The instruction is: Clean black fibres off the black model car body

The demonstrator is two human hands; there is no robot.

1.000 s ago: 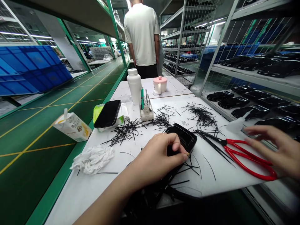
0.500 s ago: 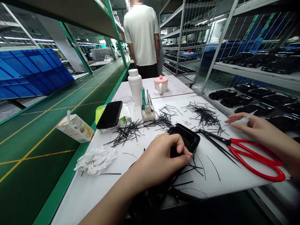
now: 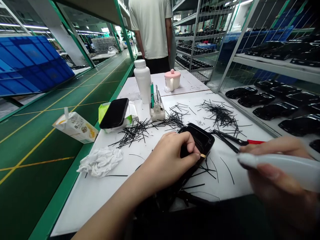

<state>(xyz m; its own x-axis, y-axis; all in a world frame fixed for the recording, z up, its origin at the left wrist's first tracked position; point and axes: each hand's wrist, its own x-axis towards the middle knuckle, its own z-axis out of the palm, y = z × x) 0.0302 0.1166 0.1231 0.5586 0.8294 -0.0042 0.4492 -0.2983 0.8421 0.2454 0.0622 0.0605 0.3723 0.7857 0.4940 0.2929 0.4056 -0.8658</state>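
Note:
My left hand (image 3: 176, 151) is closed over a glossy black model car body (image 3: 203, 138), its thumb and forefinger pressed together at the side edge. A small tan strip (image 3: 203, 156) shows just beyond those fingertips. At the right, my right hand (image 3: 277, 186), blurred, is wrapped round a white squeeze bottle (image 3: 292, 163) whose tip points left toward the car body. Behind that hand lie scissors (image 3: 236, 140) with black blades and red handles, the handles mostly hidden. Thin black strips (image 3: 221, 115) are strewn over the white table.
A crumpled tissue (image 3: 101, 161), a phone (image 3: 114, 113) on a packet and a drink carton (image 3: 77, 126) are at the left. Behind stand a white bottle (image 3: 143, 81), a tool holder (image 3: 157, 113) and a lidded cup (image 3: 172, 80). Shelves of black car bodies (image 3: 262, 100) line the right; a person stands ahead.
My right hand has moved nearer and lower, bringing the white squeeze bottle in front of the scissors. My left hand stays on the car body. The view has tipped slightly downward.

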